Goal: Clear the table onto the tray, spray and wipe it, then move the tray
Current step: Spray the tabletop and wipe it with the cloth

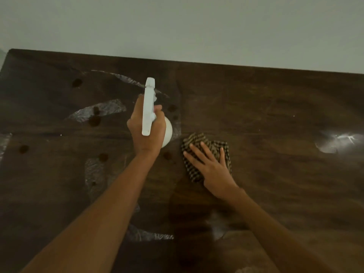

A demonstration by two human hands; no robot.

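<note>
Curled fingers (159, 112) of the left hand (146, 134) tight round the neck of a white spray bottle (148, 107). Held it above the dark wooden table (275, 115), a little left of centre, with the nozzle aimed away toward the pale wall (177, 26). Kept the round white body of the bottle tucked under the palm (only partly visible).

Laid the right hand (213, 170) flat, fingers (197, 151) straight and spread, on a checked cloth (197, 137) (brown and cream, crumpled). Pressed that cloth to the tabletop just right of the bottle, near the middle of the table.

Noted pale, filmy streaks (102, 109) across the left half of the table, with several dark round spots (94, 121) among them (cannot tell of what). Caught a bright patch of glare (334, 142) near the right edge.
</note>
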